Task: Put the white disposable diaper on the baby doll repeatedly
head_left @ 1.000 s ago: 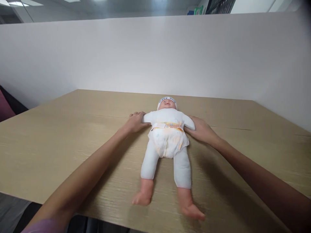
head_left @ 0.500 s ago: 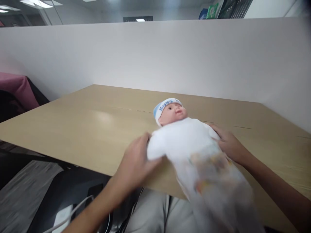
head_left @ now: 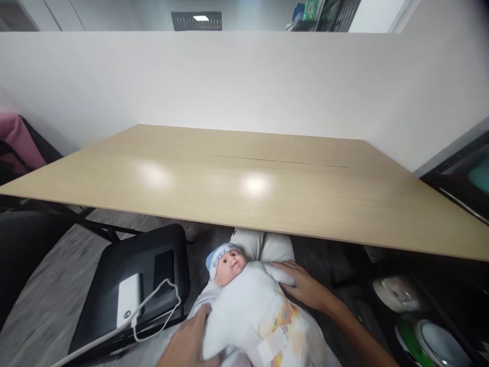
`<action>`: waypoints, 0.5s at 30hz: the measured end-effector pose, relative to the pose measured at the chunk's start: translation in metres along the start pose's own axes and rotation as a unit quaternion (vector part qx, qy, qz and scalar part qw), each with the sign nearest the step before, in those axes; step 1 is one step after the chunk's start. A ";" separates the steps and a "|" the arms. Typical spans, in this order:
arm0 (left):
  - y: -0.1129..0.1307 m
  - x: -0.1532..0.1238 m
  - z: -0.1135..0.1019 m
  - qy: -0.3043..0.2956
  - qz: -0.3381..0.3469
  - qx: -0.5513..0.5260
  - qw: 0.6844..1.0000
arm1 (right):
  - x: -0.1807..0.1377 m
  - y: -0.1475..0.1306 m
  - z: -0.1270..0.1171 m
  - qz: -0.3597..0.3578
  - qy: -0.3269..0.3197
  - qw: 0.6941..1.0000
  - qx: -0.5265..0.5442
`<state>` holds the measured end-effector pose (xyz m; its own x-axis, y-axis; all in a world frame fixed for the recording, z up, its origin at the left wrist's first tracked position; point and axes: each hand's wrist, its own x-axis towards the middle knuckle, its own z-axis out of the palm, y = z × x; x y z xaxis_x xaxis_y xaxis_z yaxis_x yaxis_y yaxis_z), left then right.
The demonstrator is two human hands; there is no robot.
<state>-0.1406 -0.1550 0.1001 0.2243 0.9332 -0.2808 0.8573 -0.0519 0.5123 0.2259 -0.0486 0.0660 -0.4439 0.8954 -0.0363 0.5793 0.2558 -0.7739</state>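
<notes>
A baby doll (head_left: 248, 311) in a white suit, a printed diaper and a blue-and-white cap lies on my lap, below the near edge of the wooden table (head_left: 244, 178). My left hand (head_left: 189, 339) grips the doll's side at the bottom of the view, fingers pressed into the white suit. My right hand (head_left: 301, 285) rests against the doll's other shoulder with its fingers laid along it. The doll's legs are cut off by the frame's bottom edge.
A black chair (head_left: 141, 275) stands at my left with a white power bank (head_left: 128, 303), a dark phone (head_left: 163, 265) and a white cable on its seat. Bowls or lids (head_left: 420, 326) sit low at the right. A white partition (head_left: 244, 81) backs the table.
The doll has come off the tabletop and down onto my lap, both hands moving with it. The view has pulled back, showing the chair and the floor.
</notes>
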 end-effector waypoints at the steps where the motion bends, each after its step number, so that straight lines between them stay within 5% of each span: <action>1: -0.004 0.002 0.005 -0.006 0.010 0.014 1.000 | -0.003 0.008 0.006 0.010 0.019 1.000 0.002; 5: -0.014 0.007 0.020 0.104 0.116 0.058 0.986 | -0.036 0.013 0.009 0.051 0.105 0.993 0.020; 8: 0.015 0.016 0.009 0.156 0.228 0.034 0.960 | -0.062 -0.006 0.009 0.079 0.066 0.992 0.076; 12: 0.086 0.047 -0.015 -0.012 0.334 -0.039 0.942 | -0.068 -0.024 0.015 0.097 0.073 0.987 0.102; 15: 0.115 0.074 -0.012 -0.092 0.360 -0.067 0.926 | -0.058 -0.015 0.020 0.092 0.095 0.985 0.108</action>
<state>-0.0308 -0.0874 0.1479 0.8004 0.5978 0.0452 0.3932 -0.5804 0.7131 0.2291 -0.1115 0.0670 -0.1964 0.9768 -0.0853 0.4694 0.0172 -0.8828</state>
